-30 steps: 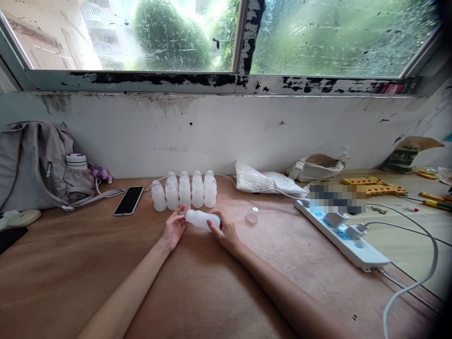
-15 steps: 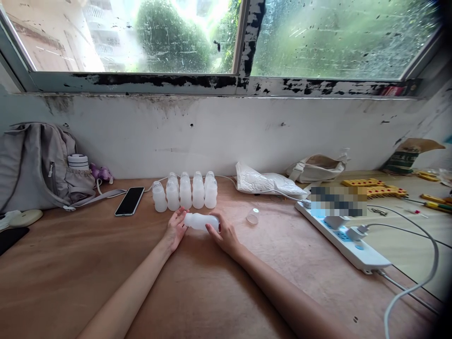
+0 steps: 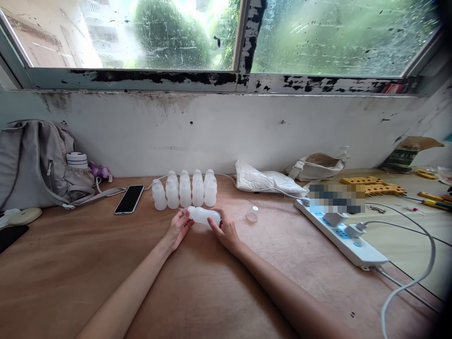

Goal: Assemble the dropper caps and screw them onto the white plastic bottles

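A translucent white plastic bottle (image 3: 202,215) is held on its side between my two hands, just above the wooden table. The fingers of my left hand (image 3: 179,227) pinch its narrow neck end at the left. Around the wider base end at the right, my right hand (image 3: 226,230) grips with thumb and fingers. Beyond the hands stand several similar bottles (image 3: 185,189), upright in a tight group with clear caps on top. To the right of my right hand, a loose clear cap (image 3: 252,214) rests on the table.
A phone (image 3: 129,199) and a grey backpack (image 3: 33,165) are at the left. White plastic packaging (image 3: 264,181) lies by the wall. A power strip (image 3: 348,242) with plugs and cables (image 3: 429,263) runs along the right. Yellow parts and tools (image 3: 381,188) lie farther right.
The bottle has moved slightly away from me and tilted, its base end now a little lower than its neck. Both hands still hold it; the other bottles and loose cap stay put.
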`<act>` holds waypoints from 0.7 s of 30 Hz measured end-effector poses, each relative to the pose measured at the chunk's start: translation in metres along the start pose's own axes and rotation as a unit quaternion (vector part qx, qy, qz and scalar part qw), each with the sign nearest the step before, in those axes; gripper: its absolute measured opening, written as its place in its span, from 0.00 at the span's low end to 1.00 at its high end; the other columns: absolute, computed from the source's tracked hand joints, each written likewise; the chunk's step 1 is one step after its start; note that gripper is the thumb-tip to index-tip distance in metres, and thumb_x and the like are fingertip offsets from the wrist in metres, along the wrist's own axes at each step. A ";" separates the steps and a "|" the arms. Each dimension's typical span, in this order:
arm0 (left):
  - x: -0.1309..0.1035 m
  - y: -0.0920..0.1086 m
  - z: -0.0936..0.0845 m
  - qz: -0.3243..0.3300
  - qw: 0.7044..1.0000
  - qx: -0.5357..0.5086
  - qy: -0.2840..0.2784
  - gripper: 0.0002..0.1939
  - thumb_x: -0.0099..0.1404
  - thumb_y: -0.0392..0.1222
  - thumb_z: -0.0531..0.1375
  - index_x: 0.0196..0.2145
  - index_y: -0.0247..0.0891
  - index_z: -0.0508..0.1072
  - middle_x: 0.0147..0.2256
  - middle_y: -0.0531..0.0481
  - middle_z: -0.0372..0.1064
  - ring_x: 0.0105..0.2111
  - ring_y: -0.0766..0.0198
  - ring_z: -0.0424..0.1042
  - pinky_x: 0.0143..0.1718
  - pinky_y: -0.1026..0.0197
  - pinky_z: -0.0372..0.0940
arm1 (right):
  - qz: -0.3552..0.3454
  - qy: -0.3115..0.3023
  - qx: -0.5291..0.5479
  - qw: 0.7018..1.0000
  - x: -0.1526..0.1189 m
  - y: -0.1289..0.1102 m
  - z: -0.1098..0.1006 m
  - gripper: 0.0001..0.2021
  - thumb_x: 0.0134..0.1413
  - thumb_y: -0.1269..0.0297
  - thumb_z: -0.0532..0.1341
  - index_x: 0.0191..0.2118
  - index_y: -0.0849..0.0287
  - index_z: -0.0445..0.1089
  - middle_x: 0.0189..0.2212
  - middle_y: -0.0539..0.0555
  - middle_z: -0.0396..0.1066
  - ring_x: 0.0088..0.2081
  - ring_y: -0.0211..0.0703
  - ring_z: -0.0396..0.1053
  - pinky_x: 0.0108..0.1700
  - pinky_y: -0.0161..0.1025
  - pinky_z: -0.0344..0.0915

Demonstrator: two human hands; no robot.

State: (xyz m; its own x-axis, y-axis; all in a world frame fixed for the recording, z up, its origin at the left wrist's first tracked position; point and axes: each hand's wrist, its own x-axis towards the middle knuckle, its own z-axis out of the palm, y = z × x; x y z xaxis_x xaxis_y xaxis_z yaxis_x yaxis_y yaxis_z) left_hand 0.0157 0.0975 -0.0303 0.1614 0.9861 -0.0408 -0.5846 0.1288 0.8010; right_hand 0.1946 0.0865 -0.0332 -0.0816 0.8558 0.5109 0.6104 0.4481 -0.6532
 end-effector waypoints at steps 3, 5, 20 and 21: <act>0.000 -0.001 0.000 0.016 0.999 0.031 -0.006 0.14 0.50 0.41 0.64 0.36 0.33 0.73 0.37 0.45 0.71 0.38 0.63 0.68 0.42 0.63 0.60 | 0.008 -0.017 0.011 1.000 0.001 0.002 0.000 0.12 0.55 0.56 0.51 0.38 0.58 0.63 0.25 0.50 0.66 0.24 0.39 0.64 0.26 0.33 0.59; -0.002 0.000 0.001 0.031 0.998 0.048 -0.008 0.16 0.48 0.39 0.66 0.36 0.33 0.73 0.37 0.45 0.71 0.40 0.61 0.68 0.44 0.63 0.59 | 0.028 -0.029 0.037 0.999 0.003 0.003 -0.002 0.13 0.56 0.56 0.48 0.30 0.58 0.62 0.21 0.48 0.63 0.23 0.39 0.63 0.25 0.33 0.57; -0.033 0.020 0.060 0.116 0.984 0.067 0.113 0.13 0.52 0.45 0.61 0.33 0.36 0.66 0.30 0.51 0.70 0.29 0.66 0.68 0.30 0.66 0.61 | -0.011 -0.081 0.158 0.984 -0.017 -0.042 -0.001 0.11 0.51 0.56 0.53 0.35 0.58 0.62 0.23 0.48 0.63 0.24 0.37 0.61 0.27 0.32 0.57; -0.035 0.023 0.064 0.122 0.981 0.081 0.125 0.12 0.52 0.44 0.61 0.32 0.36 0.65 0.29 0.51 0.70 0.27 0.66 0.68 0.29 0.66 0.60 | 0.012 -0.084 0.192 0.978 -0.018 -0.048 -0.001 0.11 0.52 0.55 0.53 0.32 0.58 0.61 0.22 0.48 0.61 0.24 0.36 0.60 0.26 0.32 0.57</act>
State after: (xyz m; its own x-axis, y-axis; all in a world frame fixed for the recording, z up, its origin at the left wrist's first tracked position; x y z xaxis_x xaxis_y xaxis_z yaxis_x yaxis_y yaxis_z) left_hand 0.0472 0.0590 0.0280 -0.1801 0.9830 0.0343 -0.4445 -0.1125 0.8887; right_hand 0.1674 0.0490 -0.0104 -0.2192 0.8830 0.4151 0.2749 0.4641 -0.8420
